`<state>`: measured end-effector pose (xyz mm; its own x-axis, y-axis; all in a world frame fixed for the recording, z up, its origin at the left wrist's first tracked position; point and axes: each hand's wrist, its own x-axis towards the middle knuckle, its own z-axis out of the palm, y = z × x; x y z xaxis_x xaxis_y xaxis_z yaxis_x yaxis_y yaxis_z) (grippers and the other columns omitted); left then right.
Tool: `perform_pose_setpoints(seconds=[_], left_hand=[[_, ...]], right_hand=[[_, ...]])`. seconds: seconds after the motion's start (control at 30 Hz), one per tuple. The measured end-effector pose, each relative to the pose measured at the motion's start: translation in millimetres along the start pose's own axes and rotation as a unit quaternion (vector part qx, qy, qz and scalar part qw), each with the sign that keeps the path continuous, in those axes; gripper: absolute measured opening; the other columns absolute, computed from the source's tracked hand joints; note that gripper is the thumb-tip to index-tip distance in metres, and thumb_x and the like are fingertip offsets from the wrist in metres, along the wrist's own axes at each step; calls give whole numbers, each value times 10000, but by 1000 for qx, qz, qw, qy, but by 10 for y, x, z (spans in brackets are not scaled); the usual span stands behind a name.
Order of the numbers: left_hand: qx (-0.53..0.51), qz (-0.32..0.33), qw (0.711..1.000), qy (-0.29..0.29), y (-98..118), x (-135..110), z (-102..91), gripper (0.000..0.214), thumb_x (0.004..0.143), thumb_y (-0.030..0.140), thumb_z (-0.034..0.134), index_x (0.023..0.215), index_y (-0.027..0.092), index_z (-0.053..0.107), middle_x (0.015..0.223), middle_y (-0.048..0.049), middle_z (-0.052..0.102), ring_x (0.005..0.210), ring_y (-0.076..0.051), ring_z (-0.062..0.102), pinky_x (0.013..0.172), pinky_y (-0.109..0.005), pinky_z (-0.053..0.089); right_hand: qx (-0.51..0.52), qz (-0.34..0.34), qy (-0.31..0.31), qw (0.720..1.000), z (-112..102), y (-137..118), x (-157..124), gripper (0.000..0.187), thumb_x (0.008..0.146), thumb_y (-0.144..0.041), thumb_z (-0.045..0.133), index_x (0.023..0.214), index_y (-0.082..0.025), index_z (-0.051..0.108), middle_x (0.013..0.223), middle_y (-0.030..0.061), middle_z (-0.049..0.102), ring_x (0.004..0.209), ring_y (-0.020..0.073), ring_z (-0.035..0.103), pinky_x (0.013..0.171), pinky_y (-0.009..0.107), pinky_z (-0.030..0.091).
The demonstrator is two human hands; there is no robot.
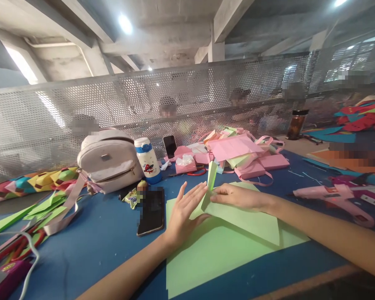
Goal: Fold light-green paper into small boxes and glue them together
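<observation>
Light green paper sheets [203, 262] lie flat on the blue table in front of me. On top of them is a folded green paper [256, 223], partly raised, with a narrow flap standing up at its far left corner. My left hand [185, 212] rests against the left end of this folded paper, fingers stretched out and thumb apart. Closed on the paper's upper edge beside the flap is my right hand [239, 197], its fingers curled. The fingertips of the right hand are partly hidden by the fold.
Left of the sheets lies a phone [151, 211], with a beige backpack [108, 162] and a white-blue bottle [148, 160] behind. Pink paper bags [237, 152] are piled at the back. A pink glue gun [334, 198] lies right; scissors and green strips [46, 208] lie left. Perforated metal screen [187, 91] behind.
</observation>
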<state>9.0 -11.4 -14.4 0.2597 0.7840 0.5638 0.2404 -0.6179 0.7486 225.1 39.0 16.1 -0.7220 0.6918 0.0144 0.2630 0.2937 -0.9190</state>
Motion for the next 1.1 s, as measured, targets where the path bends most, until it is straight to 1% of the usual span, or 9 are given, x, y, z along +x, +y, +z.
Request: perform_pose_setpoints(seconds=[0.1,0.23,0.43,0.53,0.63,0.73,0.83,0.97,1.1], left_hand=[[54,46,997,-19,6,-21,-18,528,736,199,813,1218,372,684,1384,-61,613,1358,-338,490,1227,-552,56],[112,91,989,-23,10,-44,-32,458,779,199,778,1181,404,699,1408,-36,586,1365,-330,483,1221,-556,111],[135,108,985,-14,29,-56,-32,448,794,198,766,1166,438,694,1395,-8,591,1347,-318,508,1208,-578,149],[136,111,984,-13,27,-59,-32,446,801,193,762,1166,441,694,1385,-16,603,1332,-321,524,1208,-580,153],[138,120,983,0,-10,-58,-34,423,802,195,764,1155,421,708,1366,-36,623,1315,-320,543,1208,-577,174],[197,188,962,7,-68,-54,-35,417,848,217,723,1227,382,670,1384,-64,615,1311,-299,551,1178,-586,247],[261,250,932,7,-98,-49,-29,490,885,257,685,1355,323,565,1392,-118,607,1291,-273,571,1153,-569,304],[275,241,931,14,-82,-45,-29,629,899,318,665,1472,270,409,1359,-156,625,1245,-265,607,1144,-551,334],[276,238,931,5,-87,-46,-63,484,938,333,598,1411,301,496,1393,-137,601,1260,-265,595,1157,-545,312]], right_hand=[[-26,-9,0,1000,32,-47,-8,441,831,-614,638,796,-179,701,876,38,649,885,225,565,727,295,445],[7,-9,-1,1000,71,-33,30,424,815,-584,664,706,-174,664,757,17,613,778,191,554,662,274,428],[102,62,-33,992,74,-64,50,310,769,-443,721,716,-150,635,715,1,601,649,134,539,572,233,391],[138,100,-30,985,64,-99,9,245,751,-373,734,787,-150,639,742,-3,627,642,125,562,563,220,402],[191,127,-31,973,53,-116,-41,284,749,-374,749,911,-158,658,812,4,672,636,119,594,570,218,429],[209,124,-38,969,38,-122,-77,309,739,-386,777,919,-154,680,851,20,701,643,119,619,576,213,451],[204,108,-69,970,29,-134,-93,329,730,-399,793,910,-140,700,856,34,710,645,125,632,601,223,471],[212,109,-79,968,33,-166,-105,383,739,-419,786,1004,-154,708,899,38,713,718,151,661,645,236,486],[201,117,-94,968,10,-179,-119,377,770,-428,754,1052,-183,706,919,31,715,756,169,674,683,250,495]])
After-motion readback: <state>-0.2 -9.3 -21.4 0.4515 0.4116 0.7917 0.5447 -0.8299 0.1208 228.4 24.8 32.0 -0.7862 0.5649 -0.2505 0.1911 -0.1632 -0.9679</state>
